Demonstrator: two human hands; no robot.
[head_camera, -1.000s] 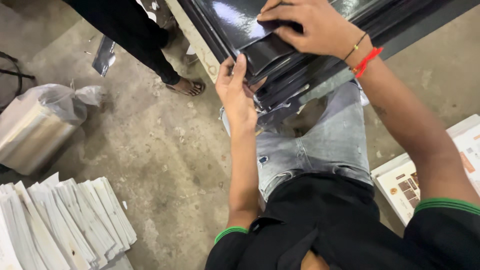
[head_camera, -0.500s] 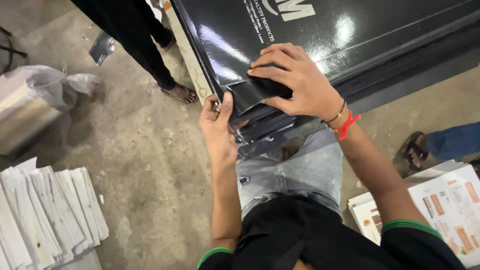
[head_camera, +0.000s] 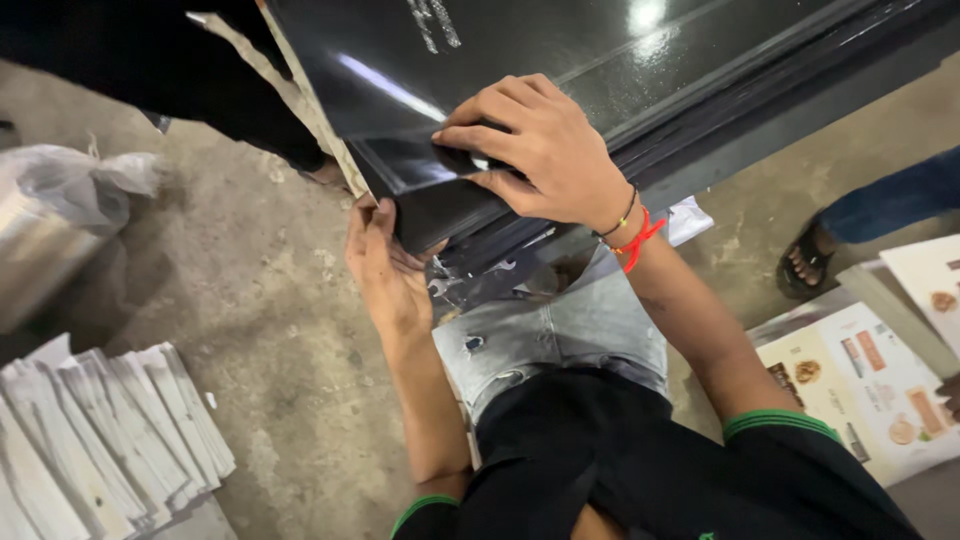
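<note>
The right hand (head_camera: 545, 150) lies palm-down on the near corner of a stack of glossy black sheets (head_camera: 520, 60), fingers spread and bent, fingertips pressing the top sheet flat rather than closing around it. The left hand (head_camera: 385, 265) sits at about seven o'clock from it, palm up against the stack's lower corner edge, thumb along the side and fingers tucked beneath, cupping the corner from below. The stack fills the twelve o'clock part of the view and rests over the person's lap, above the grey jeans (head_camera: 560, 335). A red thread and a thin bangle (head_camera: 632, 228) circle the right wrist. At eight o'clock a fanned pile of pale folded sheets (head_camera: 105, 435) lies on the concrete floor (head_camera: 260, 300). At four o'clock sit printed cartons (head_camera: 870, 380); at three o'clock, another person's sandalled foot (head_camera: 805, 262).
</note>
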